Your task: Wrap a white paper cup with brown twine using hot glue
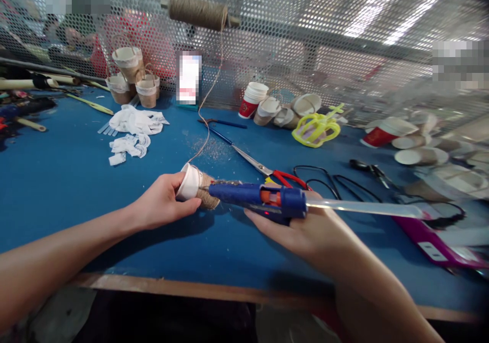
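Note:
My left hand (164, 200) is closed around a white paper cup (188, 184) that lies tilted on its side. Brown twine (209, 200) is wound round the lower part of the cup. My right hand (301, 228) grips a blue hot glue gun (240, 194), and its nozzle points left at the twine on the cup. A long clear glue stick (362, 208) sticks out of the gun's back. From the cup a loose strand runs up to a twine spool (196, 11) hung on the mesh.
Red-handled scissors (263, 168) and blue-handled pliers (225, 124) lie behind the gun. White strips (137, 121) and twine-wrapped cups (147, 90) stand back left. Paper cups (254, 100), a yellow basket-like frame (317, 129), black cables (336, 177) and a purple power strip (431, 241) are rightward.

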The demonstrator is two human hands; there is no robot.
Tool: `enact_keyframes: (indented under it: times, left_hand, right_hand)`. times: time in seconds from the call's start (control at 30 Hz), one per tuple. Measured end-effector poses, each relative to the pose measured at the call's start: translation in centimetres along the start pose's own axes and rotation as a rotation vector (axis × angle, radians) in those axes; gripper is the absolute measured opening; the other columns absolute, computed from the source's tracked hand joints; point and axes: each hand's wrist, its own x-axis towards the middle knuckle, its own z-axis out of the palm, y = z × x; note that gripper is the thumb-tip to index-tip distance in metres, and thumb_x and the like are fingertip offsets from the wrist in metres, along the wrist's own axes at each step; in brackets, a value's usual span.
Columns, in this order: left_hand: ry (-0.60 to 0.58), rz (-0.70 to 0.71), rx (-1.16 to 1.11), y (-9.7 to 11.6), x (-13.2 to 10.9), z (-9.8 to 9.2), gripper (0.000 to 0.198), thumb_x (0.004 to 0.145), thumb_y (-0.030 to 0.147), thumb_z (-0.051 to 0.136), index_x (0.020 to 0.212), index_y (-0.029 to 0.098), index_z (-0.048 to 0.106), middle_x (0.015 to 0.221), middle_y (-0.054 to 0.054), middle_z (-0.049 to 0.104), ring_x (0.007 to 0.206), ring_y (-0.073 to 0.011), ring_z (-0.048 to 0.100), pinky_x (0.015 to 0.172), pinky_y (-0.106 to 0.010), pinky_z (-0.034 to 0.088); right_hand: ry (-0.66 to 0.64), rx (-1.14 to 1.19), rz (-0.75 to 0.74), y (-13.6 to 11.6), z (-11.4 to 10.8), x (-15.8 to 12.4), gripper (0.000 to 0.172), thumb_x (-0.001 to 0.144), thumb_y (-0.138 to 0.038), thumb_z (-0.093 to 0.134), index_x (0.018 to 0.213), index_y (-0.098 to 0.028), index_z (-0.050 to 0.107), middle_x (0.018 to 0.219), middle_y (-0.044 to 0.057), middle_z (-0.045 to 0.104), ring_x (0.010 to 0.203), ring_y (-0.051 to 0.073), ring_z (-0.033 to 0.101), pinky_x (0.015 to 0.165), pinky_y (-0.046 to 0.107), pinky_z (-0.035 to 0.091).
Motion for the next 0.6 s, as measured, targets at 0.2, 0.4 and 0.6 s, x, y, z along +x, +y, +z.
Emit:
enact_keyframes:
  times: [0.2, 0.4, 0.6]
  left_hand:
    - [-0.011, 0.0, -0.009, 0.1, 0.0, 0.0, 0.035, 0.07, 0.02, 0.056, 0.103, 0.009, 0.06, 0.096, -0.009, 0.067, 0.082, -0.0205, 0.063, 0.074, -0.03, 0.049]
    - [0.0, 0.004, 0.009, 0.2, 0.0, 0.0, 0.032, 0.07, 0.018, 0.056, 0.099, 0.007, 0.06, 0.096, -0.01, 0.067, 0.081, -0.02, 0.063, 0.074, -0.029, 0.049]
    - [0.016, 0.051, 0.06, -0.1, -0.1, 0.0, 0.036, 0.071, 0.02, 0.056, 0.105, 0.009, 0.057, 0.098, -0.009, 0.067, 0.081, -0.0188, 0.063, 0.071, -0.026, 0.049]
  right_hand:
    - [0.043, 0.059, -0.014, -0.5, -0.1, 0.3, 0.017, 0.071, -0.025, 0.052, 0.055, -0.022, 0.05, 0.05, 0.0, 0.055, 0.045, 0.014, 0.049, 0.046, 0.026, 0.042]
    - [-0.006, 0.071, 0.016, -0.1, 0.2, 0.2, 0.016, 0.072, -0.026, 0.052, 0.056, -0.023, 0.051, 0.05, -0.001, 0.054, 0.045, 0.014, 0.049, 0.047, 0.026, 0.041]
    - [0.047, 0.02, 0.038, 0.7, 0.6, 0.3, 0.014, 0.072, -0.031, 0.053, 0.061, -0.022, 0.054, 0.056, 0.0, 0.058, 0.052, 0.016, 0.055, 0.051, 0.028, 0.044]
